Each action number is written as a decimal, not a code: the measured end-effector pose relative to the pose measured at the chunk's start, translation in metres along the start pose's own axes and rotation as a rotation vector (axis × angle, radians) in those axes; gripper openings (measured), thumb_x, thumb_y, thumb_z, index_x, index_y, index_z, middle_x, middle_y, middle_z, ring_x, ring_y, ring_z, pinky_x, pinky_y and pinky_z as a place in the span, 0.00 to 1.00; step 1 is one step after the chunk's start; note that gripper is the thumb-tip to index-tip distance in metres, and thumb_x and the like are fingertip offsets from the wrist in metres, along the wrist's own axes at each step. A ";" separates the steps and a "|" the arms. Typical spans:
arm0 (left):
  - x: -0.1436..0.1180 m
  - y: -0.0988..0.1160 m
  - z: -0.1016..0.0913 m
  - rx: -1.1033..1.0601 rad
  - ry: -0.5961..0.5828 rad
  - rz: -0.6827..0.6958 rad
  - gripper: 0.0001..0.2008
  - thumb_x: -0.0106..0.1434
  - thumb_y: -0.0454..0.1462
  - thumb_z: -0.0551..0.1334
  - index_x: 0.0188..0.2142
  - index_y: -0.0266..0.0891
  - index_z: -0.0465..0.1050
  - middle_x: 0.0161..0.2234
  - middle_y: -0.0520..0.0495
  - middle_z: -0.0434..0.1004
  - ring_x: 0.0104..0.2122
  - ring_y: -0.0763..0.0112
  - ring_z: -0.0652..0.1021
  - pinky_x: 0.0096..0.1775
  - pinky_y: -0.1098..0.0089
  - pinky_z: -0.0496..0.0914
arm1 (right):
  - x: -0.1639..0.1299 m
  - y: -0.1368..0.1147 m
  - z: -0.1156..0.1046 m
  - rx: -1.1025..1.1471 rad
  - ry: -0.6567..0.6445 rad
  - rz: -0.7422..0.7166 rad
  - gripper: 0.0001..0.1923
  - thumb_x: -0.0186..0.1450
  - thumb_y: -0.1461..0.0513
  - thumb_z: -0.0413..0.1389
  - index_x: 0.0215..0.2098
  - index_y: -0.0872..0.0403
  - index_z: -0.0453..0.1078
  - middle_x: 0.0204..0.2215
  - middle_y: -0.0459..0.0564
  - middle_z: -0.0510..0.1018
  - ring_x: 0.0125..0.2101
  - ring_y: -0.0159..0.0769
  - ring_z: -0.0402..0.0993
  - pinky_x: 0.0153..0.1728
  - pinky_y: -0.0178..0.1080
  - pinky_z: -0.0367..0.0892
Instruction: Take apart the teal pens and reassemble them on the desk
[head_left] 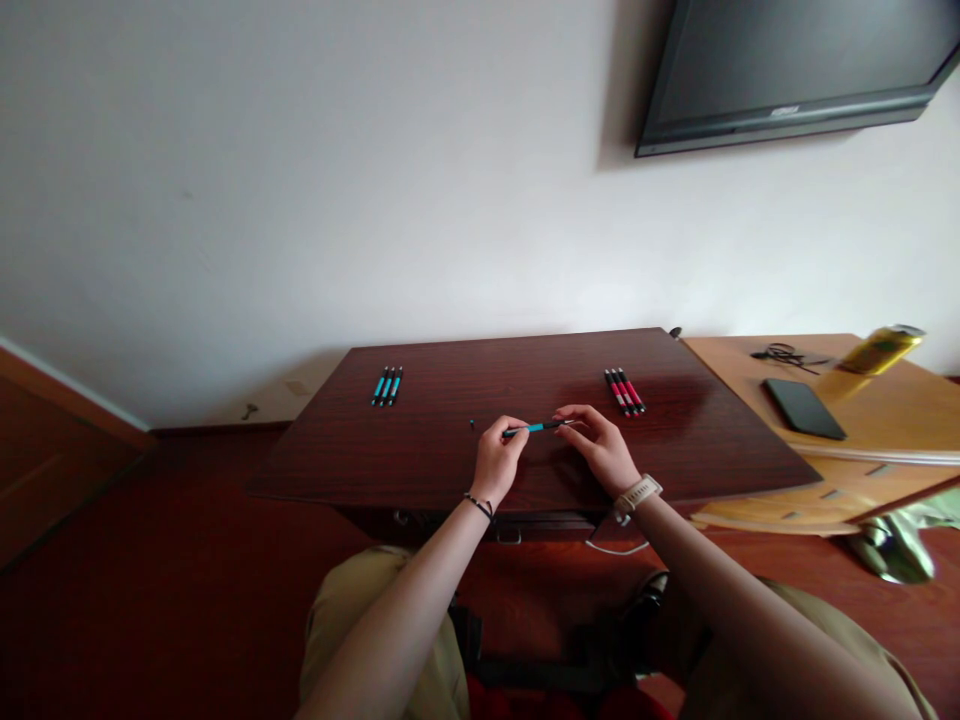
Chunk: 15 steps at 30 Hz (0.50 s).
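Observation:
Between my two hands, a blue-and-black pen (535, 428) is held nearly level above the dark wooden table (450, 470). My left hand (500, 455) pinches its left end, fingers closed. My right hand (600, 450) has its thumb and fingertips closed about the right end of the pen; the exact contact is too small to make out. A tiny dark piece with a bluish tint (472, 424) lies on the table just left of my left hand. Blue pens (387, 387) lie side by side at the far left, and several red pens (625, 392) lie beyond my right hand.
A lighter wooden desk (892, 415) adjoins on the right, bearing a black phone-like slab (805, 408), a dark cable (787, 355) and a yellow can (883, 350). A wall-mounted television (795, 70) hangs at upper right. The table's front edge runs below my wrists.

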<state>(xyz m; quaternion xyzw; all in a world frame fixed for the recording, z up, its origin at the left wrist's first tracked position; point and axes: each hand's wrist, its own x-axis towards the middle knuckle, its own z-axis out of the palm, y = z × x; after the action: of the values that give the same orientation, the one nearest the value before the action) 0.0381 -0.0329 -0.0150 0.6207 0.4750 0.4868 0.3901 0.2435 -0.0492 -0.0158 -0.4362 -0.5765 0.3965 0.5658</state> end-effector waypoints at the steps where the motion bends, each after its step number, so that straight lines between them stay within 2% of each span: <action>1: 0.000 0.000 0.000 0.003 -0.003 0.001 0.09 0.66 0.42 0.63 0.38 0.39 0.78 0.29 0.50 0.77 0.31 0.70 0.75 0.35 0.71 0.67 | 0.000 0.000 0.000 0.010 0.003 0.003 0.18 0.66 0.50 0.64 0.50 0.48 0.75 0.49 0.52 0.82 0.44 0.43 0.79 0.48 0.45 0.73; 6: -0.002 0.003 0.001 0.017 -0.014 -0.006 0.09 0.66 0.42 0.63 0.38 0.39 0.78 0.29 0.50 0.77 0.31 0.70 0.75 0.36 0.71 0.67 | 0.000 0.002 -0.001 -0.008 0.018 0.048 0.19 0.67 0.48 0.63 0.50 0.49 0.74 0.43 0.50 0.80 0.35 0.39 0.76 0.40 0.41 0.72; 15: -0.003 0.006 0.002 0.010 -0.030 -0.004 0.09 0.67 0.42 0.63 0.38 0.39 0.78 0.30 0.50 0.78 0.31 0.69 0.75 0.37 0.71 0.67 | 0.000 -0.003 0.000 -0.036 0.025 0.048 0.18 0.68 0.48 0.61 0.50 0.50 0.74 0.36 0.48 0.77 0.31 0.36 0.72 0.35 0.39 0.68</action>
<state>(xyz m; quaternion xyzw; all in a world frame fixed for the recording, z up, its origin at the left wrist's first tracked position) 0.0408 -0.0375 -0.0109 0.6289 0.4728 0.4744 0.3948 0.2429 -0.0503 -0.0132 -0.4649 -0.5658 0.3942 0.5553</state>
